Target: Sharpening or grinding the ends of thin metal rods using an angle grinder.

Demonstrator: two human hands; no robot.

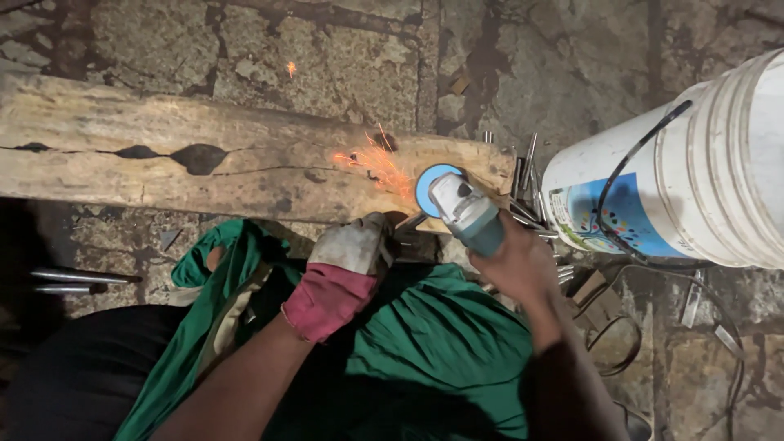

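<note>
My right hand grips a teal and white angle grinder whose blue disc is throwing orange sparks to the left. My left hand, in a grey glove with a pink cuff, is closed on a small metal piece and holds it against the edge of a worn wooden beam, right beside the disc. The piece is mostly hidden by the glove. A green cloth covers my lap below both arms.
A white plastic bucket lies on its side at the right, a black cable running over it. Several cut metal pieces lie by the beam's end, and metal rods at the left. The floor is cracked stone.
</note>
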